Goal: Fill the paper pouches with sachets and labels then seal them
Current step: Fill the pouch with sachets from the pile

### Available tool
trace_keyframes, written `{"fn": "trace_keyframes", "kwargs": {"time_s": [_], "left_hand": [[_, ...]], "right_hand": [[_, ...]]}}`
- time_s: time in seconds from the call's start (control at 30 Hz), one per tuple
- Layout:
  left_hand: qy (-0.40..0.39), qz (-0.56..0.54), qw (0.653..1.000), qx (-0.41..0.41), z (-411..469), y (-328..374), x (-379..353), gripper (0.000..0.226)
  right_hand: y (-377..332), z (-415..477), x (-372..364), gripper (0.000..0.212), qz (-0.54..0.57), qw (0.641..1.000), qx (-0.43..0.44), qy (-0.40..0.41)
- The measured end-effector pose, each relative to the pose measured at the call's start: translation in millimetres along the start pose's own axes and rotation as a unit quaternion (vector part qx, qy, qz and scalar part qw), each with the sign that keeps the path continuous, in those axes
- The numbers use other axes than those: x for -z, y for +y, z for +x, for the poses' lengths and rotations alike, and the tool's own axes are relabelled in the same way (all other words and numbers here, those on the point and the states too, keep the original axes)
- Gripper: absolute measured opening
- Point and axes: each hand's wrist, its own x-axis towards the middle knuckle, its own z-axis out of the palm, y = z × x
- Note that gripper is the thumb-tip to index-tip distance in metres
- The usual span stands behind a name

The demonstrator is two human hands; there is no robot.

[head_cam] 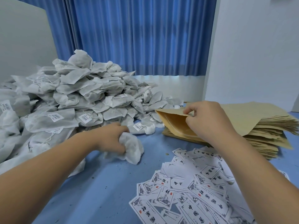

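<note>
Left hand (111, 138) clenched a crumpled white sachet (131, 148) just above the blue table (100, 183), right at the foot of the big sachet pile (77, 97). Right hand (208, 120) pinched the top edge of a paper pouch (174, 122), mouth held open toward the left, resting on the pouch stack (267, 126). Printed labels (191, 191) lay scattered on the table below the right forearm.

The sachet pile (90, 97) at 10 o'clock was off-white, mottled grey; its tags (85, 118) were white with black barcodes. The pouch stack (267, 126) at 3 o'clock was tan; the open pouch (171, 122) was golden-yellow inside. The labels (194, 191) at 5 o'clock were white with black characters, grey drawings and red seals. The table (105, 191) and pleated curtain (137, 34) were blue.
</note>
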Motion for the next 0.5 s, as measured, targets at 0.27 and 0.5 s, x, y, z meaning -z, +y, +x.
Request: {"fn": "trace_keyframes", "kwargs": {"time_s": [0.27,0.5], "left_hand": [[0.236,-0.329,0.908,-0.110,-15.7,66.5,23.7,0.030],[0.384,-0.373,0.831,-0.153,-26.7,102.4,11.6,0.025]], "right_hand": [[6.2,3.8,3.4,0.026,0.033,0.999,-0.012,0.020],[14.3,9.9,8.9,0.026,0.052,0.997,-0.037,0.044]]}}
